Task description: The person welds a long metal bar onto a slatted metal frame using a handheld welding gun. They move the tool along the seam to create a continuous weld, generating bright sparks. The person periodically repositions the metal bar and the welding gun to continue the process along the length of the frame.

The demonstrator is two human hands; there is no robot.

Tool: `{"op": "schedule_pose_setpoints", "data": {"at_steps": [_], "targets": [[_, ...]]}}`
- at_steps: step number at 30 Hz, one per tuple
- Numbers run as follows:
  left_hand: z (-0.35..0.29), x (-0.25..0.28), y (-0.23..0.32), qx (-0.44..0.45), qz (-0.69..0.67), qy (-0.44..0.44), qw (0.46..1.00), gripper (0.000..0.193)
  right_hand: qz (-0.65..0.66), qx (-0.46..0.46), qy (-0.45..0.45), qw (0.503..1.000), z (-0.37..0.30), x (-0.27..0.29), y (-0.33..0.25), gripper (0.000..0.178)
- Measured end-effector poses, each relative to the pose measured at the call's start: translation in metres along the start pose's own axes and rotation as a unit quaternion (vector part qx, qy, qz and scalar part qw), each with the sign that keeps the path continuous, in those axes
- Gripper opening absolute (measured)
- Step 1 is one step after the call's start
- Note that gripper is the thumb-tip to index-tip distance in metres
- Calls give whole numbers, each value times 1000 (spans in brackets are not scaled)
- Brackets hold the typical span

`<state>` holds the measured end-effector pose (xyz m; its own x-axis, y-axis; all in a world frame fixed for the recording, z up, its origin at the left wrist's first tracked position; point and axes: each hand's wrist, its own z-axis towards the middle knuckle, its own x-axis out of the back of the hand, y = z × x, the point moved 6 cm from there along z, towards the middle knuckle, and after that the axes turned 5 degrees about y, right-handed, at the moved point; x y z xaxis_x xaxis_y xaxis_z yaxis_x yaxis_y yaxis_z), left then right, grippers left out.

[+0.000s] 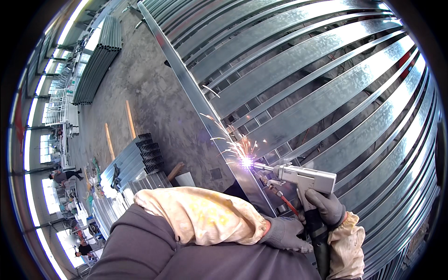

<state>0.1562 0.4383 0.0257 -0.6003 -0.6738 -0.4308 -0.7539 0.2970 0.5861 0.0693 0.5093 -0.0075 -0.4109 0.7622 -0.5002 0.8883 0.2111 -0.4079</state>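
Note:
My right hand [326, 207], in a grey glove, is closed around the handle of a silver handheld welding gun [305, 177]. Its nozzle [262, 166] meets the long metal edge rail [196, 93], where a bright purple-white glow and orange sparks [245, 151] burst out. Below the nozzle runs a wire feed tube with a brass fitting and a red section [285, 200]. A thick black cable [319, 242] drops from the handle. My left hand [285, 234], also gloved, lies beside that cable with its fingers stretched toward it. Pale protective sleeves cover both forearms.
Rows of galvanized metal slats [298, 107] join the rail and fill the right side. Stacked metal profiles [140, 158] lie on the concrete floor [149, 88] at left, near wooden strips [130, 119]. Farther off are a pipe bundle [99, 65] and people [65, 176].

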Motion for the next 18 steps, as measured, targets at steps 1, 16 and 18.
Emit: {"op": "schedule_pose_setpoints", "data": {"at_steps": [1,16,18], "targets": [[1,1,0,0,8,-1,1000,46,2,-3,2,1000,-1,0,0,40],[4,-7,-7,-20,28,-16,999,40,-20,-6,8,1000,-9,-2,6,37],[4,-8,-5,-19,19,-19,999,39,-35,4,24,999,-10,-1,5,37]]}}
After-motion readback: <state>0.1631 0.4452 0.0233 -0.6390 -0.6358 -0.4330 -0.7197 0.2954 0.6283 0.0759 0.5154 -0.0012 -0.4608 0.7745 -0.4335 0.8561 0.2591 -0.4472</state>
